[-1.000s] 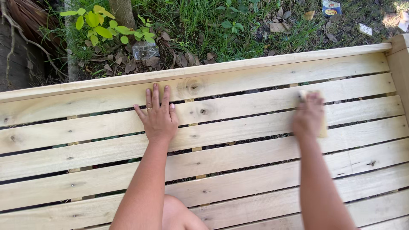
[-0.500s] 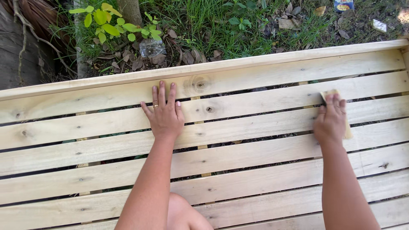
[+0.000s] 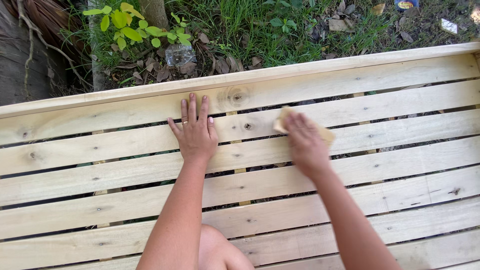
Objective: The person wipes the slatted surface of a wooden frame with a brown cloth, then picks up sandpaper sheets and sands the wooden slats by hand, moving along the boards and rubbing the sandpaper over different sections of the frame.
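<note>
A pale wooden slatted frame (image 3: 390, 75) fills most of the head view, its boards running left to right with dark gaps between them. My left hand (image 3: 194, 131) lies flat on the upper slats, fingers together and pointing away from me, a ring on one finger. My right hand (image 3: 305, 142) presses a small tan piece of sandpaper (image 3: 327, 133) against a slat just right of the middle; the hand is motion-blurred and covers most of the paper.
Beyond the frame's far edge lie grass (image 3: 280, 30), dry leaves, a green leafy plant (image 3: 125, 22), a thin tree trunk (image 3: 154, 11) and some litter. My bare knee (image 3: 215, 247) shows under the slats at the bottom.
My right hand with the sandpaper has slid left along the slat, from the right side toward the middle. My left hand has stayed flat in place.
</note>
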